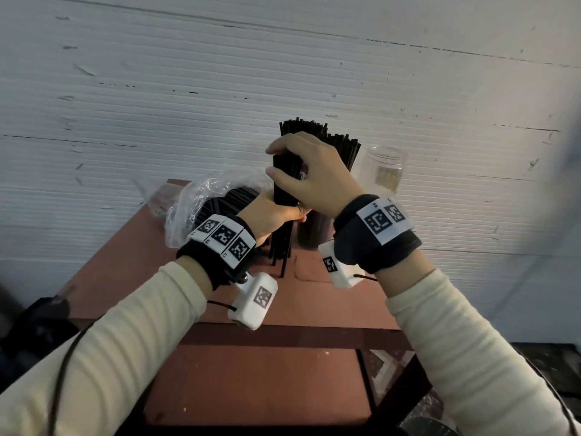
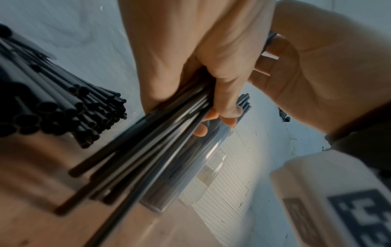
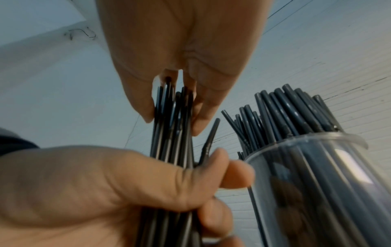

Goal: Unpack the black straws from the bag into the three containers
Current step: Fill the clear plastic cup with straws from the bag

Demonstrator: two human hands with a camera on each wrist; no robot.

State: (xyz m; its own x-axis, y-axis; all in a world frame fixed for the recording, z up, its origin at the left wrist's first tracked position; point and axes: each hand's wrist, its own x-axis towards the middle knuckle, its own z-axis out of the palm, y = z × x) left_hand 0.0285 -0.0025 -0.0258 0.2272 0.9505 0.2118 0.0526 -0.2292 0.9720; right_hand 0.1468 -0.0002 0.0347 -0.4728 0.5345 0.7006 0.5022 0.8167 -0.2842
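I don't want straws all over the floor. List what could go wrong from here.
1. The bundle of straws is uneven: its lower ends splay below the left hand, so loose ones may slip out onto the table.
2. The filled container stands right beside the right hand; a nudge could tip it.
3. The bag lies open with straws inside; they might roll out.

This looks like a plain back room or makeshift workroom rather than a furnished home or shop. A scuffed, scratched white wall (image 1: 283, 73) of ribbed panels fills the upper part of the head view. Below it stands a worn reddish-brown table (image 1: 314, 297) with chipped paint, and at the lower right of the frame a patch of patterned floor tile (image 1: 390, 369) shows beside dark clutter.
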